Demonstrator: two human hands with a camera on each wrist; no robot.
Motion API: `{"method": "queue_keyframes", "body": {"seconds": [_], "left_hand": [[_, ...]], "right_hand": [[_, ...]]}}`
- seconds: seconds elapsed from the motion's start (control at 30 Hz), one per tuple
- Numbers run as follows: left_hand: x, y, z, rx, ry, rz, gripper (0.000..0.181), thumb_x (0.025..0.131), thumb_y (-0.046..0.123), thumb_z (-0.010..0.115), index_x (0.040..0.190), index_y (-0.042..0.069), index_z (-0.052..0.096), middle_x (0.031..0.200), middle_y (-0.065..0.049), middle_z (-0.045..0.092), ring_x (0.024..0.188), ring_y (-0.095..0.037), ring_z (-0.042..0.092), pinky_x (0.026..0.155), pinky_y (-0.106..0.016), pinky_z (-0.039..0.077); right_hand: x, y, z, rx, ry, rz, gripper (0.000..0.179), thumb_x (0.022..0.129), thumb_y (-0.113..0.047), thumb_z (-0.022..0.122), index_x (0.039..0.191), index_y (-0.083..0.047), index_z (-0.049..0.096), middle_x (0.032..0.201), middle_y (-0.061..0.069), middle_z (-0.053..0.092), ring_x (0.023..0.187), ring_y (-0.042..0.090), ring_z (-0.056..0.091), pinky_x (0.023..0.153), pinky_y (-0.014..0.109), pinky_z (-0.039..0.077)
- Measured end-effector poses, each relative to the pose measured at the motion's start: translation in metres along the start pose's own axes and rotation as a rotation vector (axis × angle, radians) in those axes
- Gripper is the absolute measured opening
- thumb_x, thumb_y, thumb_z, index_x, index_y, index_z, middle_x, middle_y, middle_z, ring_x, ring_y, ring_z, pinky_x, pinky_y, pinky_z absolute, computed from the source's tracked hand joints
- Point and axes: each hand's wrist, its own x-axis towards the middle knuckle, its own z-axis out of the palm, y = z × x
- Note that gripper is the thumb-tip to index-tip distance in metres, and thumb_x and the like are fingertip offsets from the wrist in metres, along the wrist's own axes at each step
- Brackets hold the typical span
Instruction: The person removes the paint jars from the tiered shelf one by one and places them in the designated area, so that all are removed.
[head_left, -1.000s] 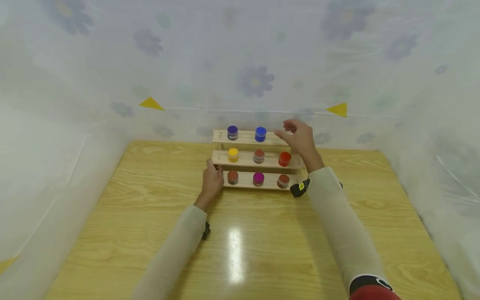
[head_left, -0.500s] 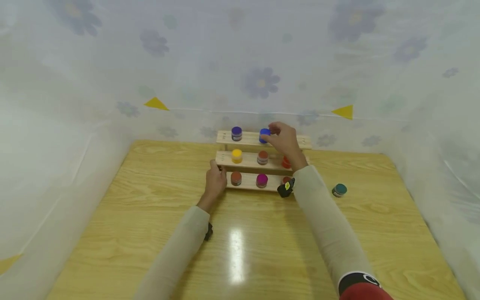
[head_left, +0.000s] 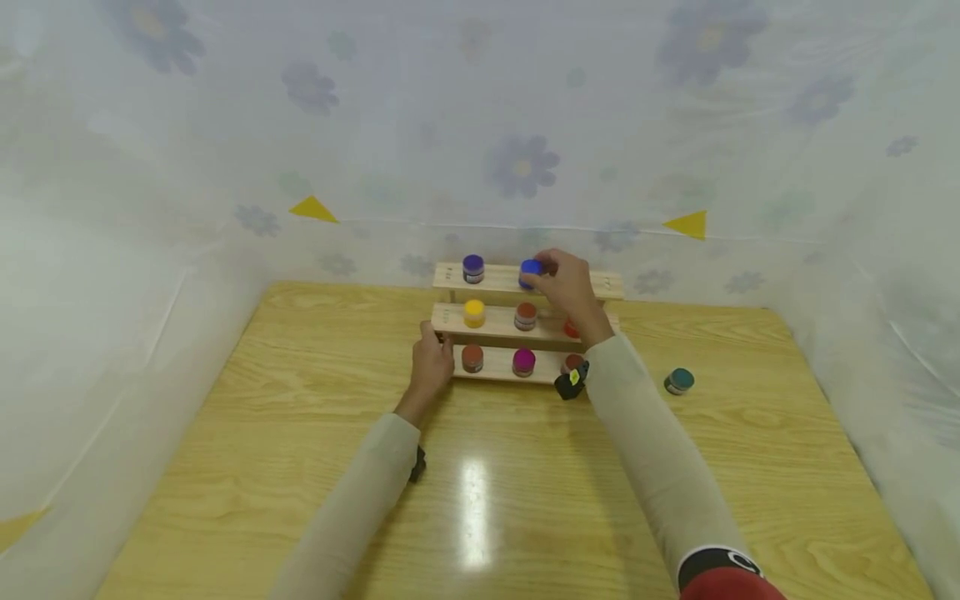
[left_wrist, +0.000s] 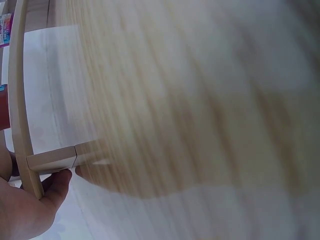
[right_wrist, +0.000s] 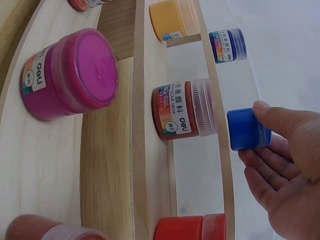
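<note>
On the top tier of a three-tier wooden rack (head_left: 495, 321), my right hand (head_left: 567, 285) pinches a blue paint jar (head_left: 529, 272) between thumb and fingers. The right wrist view shows that blue jar (right_wrist: 242, 129) upright at shelf level, thumb on its lid side and fingers below. A dark purple-blue jar (head_left: 473, 268) stands to its left. My left hand (head_left: 431, 358) grips the rack's left end by the lower tiers; the left wrist view shows its thumb (left_wrist: 59, 187) against the wooden frame. Yellow (head_left: 474, 313), brown (head_left: 526, 316) and partly hidden red (head_left: 572, 327) jars sit on the middle tier.
The bottom tier holds a reddish-brown jar (head_left: 472, 358), a magenta jar (head_left: 523, 362) and another brown jar (head_left: 572, 363), partly covered by the wrist camera. A teal jar (head_left: 679, 381) stands on the table (head_left: 570, 500) at right. A flowered sheet (head_left: 420, 125) hangs behind.
My right hand has moved left along the top tier and taken hold of the blue jar. The teal jar, hidden behind the right arm before, now shows. My left hand has stayed on the rack.
</note>
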Motion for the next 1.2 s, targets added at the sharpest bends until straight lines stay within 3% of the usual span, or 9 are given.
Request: {"method": "queue_keyframes", "body": {"seconds": [0.53, 0.93, 1.2], "left_hand": [[0.003, -0.001, -0.002, 0.015, -0.006, 0.002, 0.025, 0.100, 0.012, 0.044, 0.121, 0.001, 0.037, 0.122, -0.028, 0.058, 0.113, -0.036, 0.059, 0.090, -0.045, 0.051], [0.005, 0.000, -0.005, 0.012, -0.009, 0.006, 0.028, 0.100, 0.012, 0.044, 0.125, 0.002, 0.036, 0.123, -0.027, 0.057, 0.115, -0.037, 0.058, 0.092, -0.046, 0.049], [0.005, -0.001, -0.004, 0.011, -0.009, 0.008, 0.028, 0.100, 0.013, 0.043, 0.125, 0.002, 0.036, 0.123, -0.027, 0.057, 0.115, -0.036, 0.058, 0.092, -0.046, 0.049]], "right_hand": [[-0.018, 0.004, -0.022, 0.001, 0.053, -0.033, 0.043, 0.087, -0.030, 0.068, 0.121, -0.006, 0.060, 0.116, 0.017, 0.064, 0.110, 0.031, 0.058, 0.096, 0.045, 0.046], [-0.034, 0.023, -0.051, -0.024, 0.082, -0.023, 0.044, 0.089, -0.030, 0.066, 0.123, -0.004, 0.058, 0.119, 0.021, 0.063, 0.113, 0.037, 0.057, 0.098, 0.048, 0.045], [-0.044, 0.041, -0.067, -0.037, 0.157, -0.077, 0.042, 0.088, -0.025, 0.067, 0.120, 0.001, 0.059, 0.117, 0.024, 0.063, 0.107, 0.038, 0.060, 0.096, 0.048, 0.046]]}}
